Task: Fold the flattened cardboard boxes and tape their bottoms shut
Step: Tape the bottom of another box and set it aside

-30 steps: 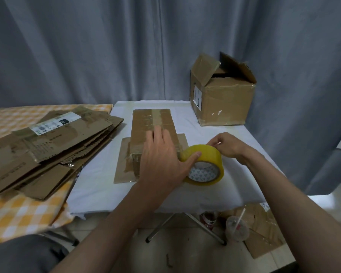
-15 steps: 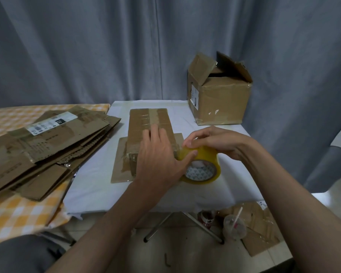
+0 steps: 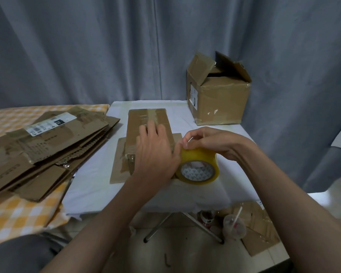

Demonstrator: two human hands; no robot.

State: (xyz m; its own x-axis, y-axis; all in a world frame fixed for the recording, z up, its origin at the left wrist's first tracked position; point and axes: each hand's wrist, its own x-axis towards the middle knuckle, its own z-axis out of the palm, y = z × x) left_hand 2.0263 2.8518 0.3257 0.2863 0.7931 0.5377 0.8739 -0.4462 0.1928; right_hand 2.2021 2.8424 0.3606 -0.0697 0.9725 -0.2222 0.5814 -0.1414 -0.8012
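Right hand [image 3: 203, 140] has come onto the yellow roll of packing tape [image 3: 198, 166]; fingers [image 3: 187, 143] now pinch at its top, likely freeing the end. Left hand [image 3: 156, 154], fingers straight, steadies roll beside the folded brown cardboard box [image 3: 144, 119] on the white worktop [image 3: 93, 186].

2 bare forearms, no sleeves; dark grey trousers [image 3: 18, 255] below.

Tape roll [image 3: 198, 166]: glossy yellowish translucent plastic film on a printed paper core. Just left of it, folded box [image 3: 148, 125]: matt brown cardboard with shiny tape strips. Beneath, table cover [image 3: 91, 186]: white cloth, slightly wrinkled. Far left, flattened boxes [image 3: 47, 142]: rough corrugated edges, paper labels.
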